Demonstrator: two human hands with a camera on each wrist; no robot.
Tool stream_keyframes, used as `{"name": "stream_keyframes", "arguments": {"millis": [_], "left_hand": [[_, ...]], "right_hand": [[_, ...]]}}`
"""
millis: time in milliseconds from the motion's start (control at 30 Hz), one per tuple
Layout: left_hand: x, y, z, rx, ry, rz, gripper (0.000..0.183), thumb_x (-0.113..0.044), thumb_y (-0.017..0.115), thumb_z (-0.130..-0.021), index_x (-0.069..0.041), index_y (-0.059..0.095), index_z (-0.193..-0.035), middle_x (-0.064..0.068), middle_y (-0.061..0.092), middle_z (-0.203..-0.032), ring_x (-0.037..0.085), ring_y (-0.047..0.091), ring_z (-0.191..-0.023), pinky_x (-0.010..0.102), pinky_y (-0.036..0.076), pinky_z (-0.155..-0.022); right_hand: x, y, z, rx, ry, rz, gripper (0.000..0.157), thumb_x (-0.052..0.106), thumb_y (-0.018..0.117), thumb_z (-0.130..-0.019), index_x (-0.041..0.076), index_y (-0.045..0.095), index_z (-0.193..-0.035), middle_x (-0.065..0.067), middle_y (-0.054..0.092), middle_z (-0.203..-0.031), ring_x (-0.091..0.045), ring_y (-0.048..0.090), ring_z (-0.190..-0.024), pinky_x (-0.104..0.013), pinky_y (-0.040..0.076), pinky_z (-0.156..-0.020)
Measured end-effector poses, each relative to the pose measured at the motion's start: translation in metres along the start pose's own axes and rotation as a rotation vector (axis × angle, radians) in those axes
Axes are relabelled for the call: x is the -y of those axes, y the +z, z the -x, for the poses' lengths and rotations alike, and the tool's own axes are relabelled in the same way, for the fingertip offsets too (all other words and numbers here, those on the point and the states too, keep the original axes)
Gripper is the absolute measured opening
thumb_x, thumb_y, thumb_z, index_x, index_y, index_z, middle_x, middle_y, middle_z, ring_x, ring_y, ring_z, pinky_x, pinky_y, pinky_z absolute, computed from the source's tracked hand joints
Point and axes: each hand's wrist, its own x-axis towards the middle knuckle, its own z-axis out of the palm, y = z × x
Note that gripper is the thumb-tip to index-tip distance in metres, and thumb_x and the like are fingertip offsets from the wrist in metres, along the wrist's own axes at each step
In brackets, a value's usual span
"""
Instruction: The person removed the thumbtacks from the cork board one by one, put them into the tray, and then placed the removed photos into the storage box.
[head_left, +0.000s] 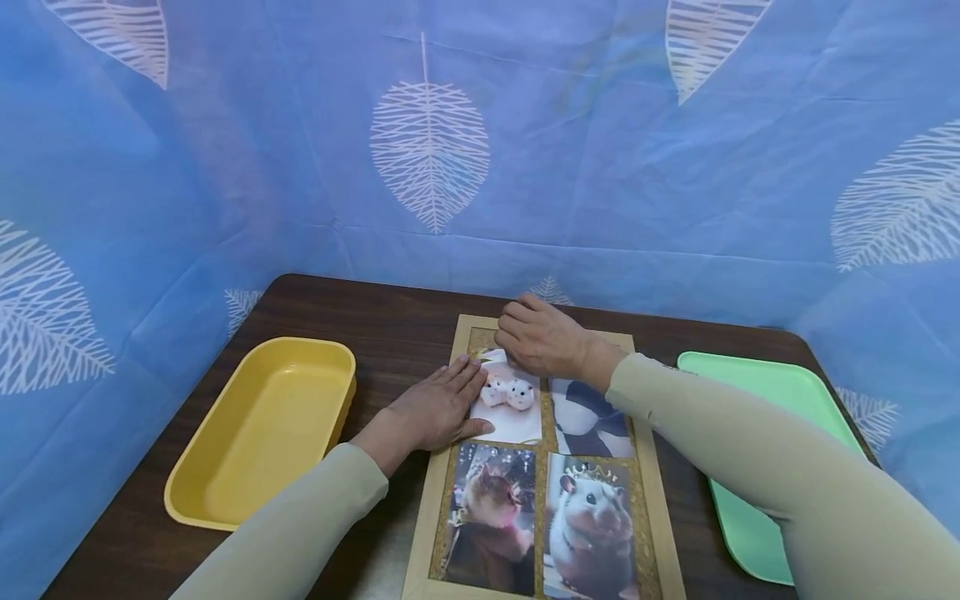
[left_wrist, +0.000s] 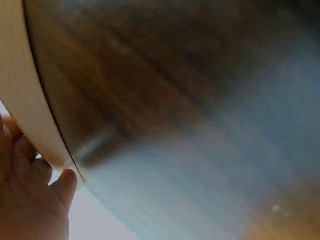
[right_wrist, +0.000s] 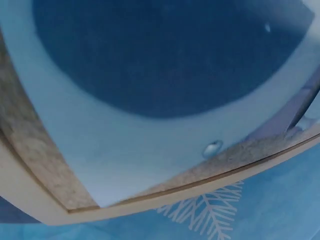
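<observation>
A cork board (head_left: 543, 517) in a pale wooden frame (head_left: 663, 521) lies on the table with several animal pictures on it. My left hand (head_left: 442, 404) rests with fingers extended on the left edge of the upper left picture (head_left: 517, 421), which shows two white animals. Over that picture's top right corner sits my right hand (head_left: 543, 337), its fingers bent and its fingertips hidden; whether it pinches anything cannot be seen. Beside it is a dark blue and white picture (head_left: 592, 421). In the right wrist view, a small clear pin (right_wrist: 212, 148) sticks in that picture near its edge.
A yellow tray (head_left: 262, 433) stands at the left of the dark wooden table (head_left: 375, 317). On the right lies a green tray (head_left: 750, 517), partly covered by my right sleeve. A blue cloth (head_left: 570, 183) with white leaf prints hangs behind and around the table.
</observation>
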Motion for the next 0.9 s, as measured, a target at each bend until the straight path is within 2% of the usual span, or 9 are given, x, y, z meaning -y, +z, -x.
{"name": "stream_keyframes", "arguments": {"millis": [233,300,367,433,500,667,900], "left_hand": [[-0.001,0.0,0.0,-0.013,0.0,0.008,0.089,-0.07,0.036,-0.105,-0.013,0.015,-0.17,0.007,0.01,-0.178,0.026,0.001,-0.165,0.045,0.017,-0.133],[-0.001,0.0,0.0,-0.022,0.006,0.013,0.088,-0.069,0.037,-0.106,-0.012,0.017,-0.17,0.008,0.011,-0.178,0.027,0.002,-0.166,0.046,0.018,-0.133],[-0.001,0.0,0.001,-0.018,0.008,0.014,0.088,-0.068,0.038,-0.106,-0.012,0.016,-0.17,0.008,0.01,-0.178,0.027,0.001,-0.165,0.046,0.018,-0.133],[-0.002,0.001,0.001,-0.015,0.008,0.011,0.088,-0.068,0.038,-0.106,-0.012,0.015,-0.17,0.008,0.01,-0.178,0.028,0.001,-0.165,0.046,0.018,-0.133],[-0.002,0.001,0.001,-0.011,0.007,0.014,0.089,-0.068,0.038,-0.106,-0.012,0.015,-0.17,0.008,0.009,-0.178,0.027,0.0,-0.165,0.046,0.018,-0.133],[-0.003,0.002,0.0,-0.005,0.006,0.032,0.089,-0.067,0.039,-0.106,-0.012,0.012,-0.17,0.007,0.007,-0.178,0.027,-0.001,-0.165,0.047,0.017,-0.133],[-0.002,0.003,0.0,-0.021,0.023,0.078,0.088,-0.065,0.041,-0.107,-0.011,0.012,-0.17,0.009,0.006,-0.179,0.028,-0.001,-0.165,0.05,0.017,-0.132]], "right_hand": [[0.009,-0.006,0.009,-0.082,0.083,0.018,0.021,0.029,0.067,-0.097,0.009,0.061,-0.096,-0.008,0.066,-0.099,-0.031,0.059,-0.1,-0.047,0.048,-0.093],[0.011,-0.008,0.011,-0.1,0.099,0.014,0.021,0.028,0.058,-0.102,0.009,0.06,-0.095,-0.009,0.066,-0.097,-0.031,0.059,-0.1,-0.047,0.048,-0.093],[0.012,-0.01,0.014,-0.126,0.115,0.01,0.027,0.027,0.046,-0.107,0.008,0.06,-0.093,-0.009,0.066,-0.096,-0.031,0.059,-0.099,-0.046,0.049,-0.092],[0.014,-0.013,0.017,-0.149,0.131,0.012,0.035,0.027,0.036,-0.11,0.008,0.059,-0.092,-0.008,0.066,-0.095,-0.03,0.06,-0.098,-0.046,0.049,-0.091],[0.015,-0.016,0.02,-0.169,0.15,0.011,0.038,0.026,0.032,-0.11,0.008,0.059,-0.091,-0.008,0.066,-0.094,-0.03,0.061,-0.098,-0.045,0.05,-0.09],[0.016,-0.029,0.035,-0.162,0.201,0.015,0.039,0.024,0.031,-0.111,0.009,0.06,-0.09,-0.007,0.066,-0.093,-0.029,0.062,-0.098,-0.046,0.049,-0.091],[0.014,-0.048,0.063,-0.166,0.262,0.043,0.031,0.021,0.041,-0.108,0.009,0.061,-0.09,-0.008,0.068,-0.095,-0.03,0.062,-0.097,-0.047,0.049,-0.089]]}}
